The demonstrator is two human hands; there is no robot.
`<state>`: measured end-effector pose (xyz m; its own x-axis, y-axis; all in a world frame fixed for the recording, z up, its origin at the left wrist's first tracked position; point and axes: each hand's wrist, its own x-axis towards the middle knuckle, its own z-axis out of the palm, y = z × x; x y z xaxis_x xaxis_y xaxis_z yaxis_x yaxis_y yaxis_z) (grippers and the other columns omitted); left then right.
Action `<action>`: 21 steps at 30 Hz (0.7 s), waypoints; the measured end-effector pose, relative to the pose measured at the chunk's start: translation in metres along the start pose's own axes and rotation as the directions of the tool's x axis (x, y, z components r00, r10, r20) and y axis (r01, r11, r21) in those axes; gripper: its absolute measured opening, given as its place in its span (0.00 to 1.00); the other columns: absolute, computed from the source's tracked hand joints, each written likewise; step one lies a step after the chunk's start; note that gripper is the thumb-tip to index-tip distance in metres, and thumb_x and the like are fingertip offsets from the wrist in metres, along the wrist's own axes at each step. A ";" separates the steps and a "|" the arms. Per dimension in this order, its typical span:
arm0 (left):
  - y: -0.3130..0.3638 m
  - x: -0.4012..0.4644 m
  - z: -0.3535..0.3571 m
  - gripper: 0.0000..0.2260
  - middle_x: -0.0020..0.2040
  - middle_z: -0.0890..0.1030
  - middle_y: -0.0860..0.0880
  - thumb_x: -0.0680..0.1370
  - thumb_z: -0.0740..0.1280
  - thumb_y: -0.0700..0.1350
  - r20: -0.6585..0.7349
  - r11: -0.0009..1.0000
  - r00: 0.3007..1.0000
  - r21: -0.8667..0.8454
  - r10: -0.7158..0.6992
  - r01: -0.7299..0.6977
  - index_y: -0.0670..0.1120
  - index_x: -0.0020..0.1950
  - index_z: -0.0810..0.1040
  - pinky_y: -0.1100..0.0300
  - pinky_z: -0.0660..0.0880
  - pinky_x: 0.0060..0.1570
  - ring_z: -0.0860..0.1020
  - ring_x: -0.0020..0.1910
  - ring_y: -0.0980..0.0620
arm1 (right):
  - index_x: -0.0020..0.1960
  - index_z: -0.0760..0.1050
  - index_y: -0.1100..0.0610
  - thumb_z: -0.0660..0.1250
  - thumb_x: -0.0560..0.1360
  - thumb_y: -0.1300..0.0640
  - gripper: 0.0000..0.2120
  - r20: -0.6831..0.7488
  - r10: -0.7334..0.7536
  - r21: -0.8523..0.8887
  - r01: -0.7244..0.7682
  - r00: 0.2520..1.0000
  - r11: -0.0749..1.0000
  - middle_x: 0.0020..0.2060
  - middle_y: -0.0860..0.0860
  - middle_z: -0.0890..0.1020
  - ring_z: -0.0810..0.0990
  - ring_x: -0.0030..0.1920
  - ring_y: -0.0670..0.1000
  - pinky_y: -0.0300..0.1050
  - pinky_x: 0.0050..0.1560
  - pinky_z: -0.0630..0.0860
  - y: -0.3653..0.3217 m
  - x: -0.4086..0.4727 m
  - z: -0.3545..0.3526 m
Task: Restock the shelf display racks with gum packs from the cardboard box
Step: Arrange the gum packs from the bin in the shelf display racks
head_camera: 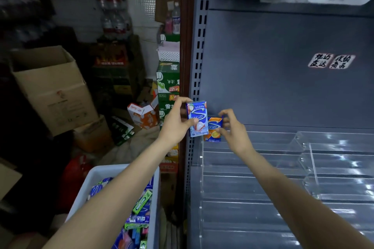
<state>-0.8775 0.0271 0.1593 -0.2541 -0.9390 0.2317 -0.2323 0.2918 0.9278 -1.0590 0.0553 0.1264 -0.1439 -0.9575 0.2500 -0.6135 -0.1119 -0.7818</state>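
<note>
Presently the left hand [175, 122] is pinching an upright blue gum pack [197, 118] between thumb and fingers; the right hand [232, 127] is pinching an orange gum pack [214, 128] just beside it, both above the far left corner of the clear acrylic rack [263, 168]. More packs are lying in the white bin [97, 176], near left.

A single wide-angle head view looks forward and down from close range, facing the grey shelf unit [283, 66] and its clear acrylic display racks [263, 168], both forearms reaching in from below.
</note>
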 end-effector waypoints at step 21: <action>0.000 0.000 0.047 0.18 0.49 0.80 0.50 0.72 0.71 0.36 0.001 0.985 0.993 0.128 0.117 -0.116 0.47 0.58 0.71 0.64 0.76 0.44 0.79 0.45 0.54 | 0.68 0.69 0.54 0.68 0.74 0.62 0.23 0.003 -0.044 0.029 0.044 0.999 0.999 0.58 0.52 0.78 0.79 0.55 0.47 0.31 0.54 0.69 -0.007 -0.007 -0.023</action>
<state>-0.9220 0.0360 0.1455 -0.2806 -0.8982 0.3384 -0.3196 0.4198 0.8495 -1.0718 0.0685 0.1433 -0.1143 -0.9525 0.2823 -0.5962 -0.1615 -0.7864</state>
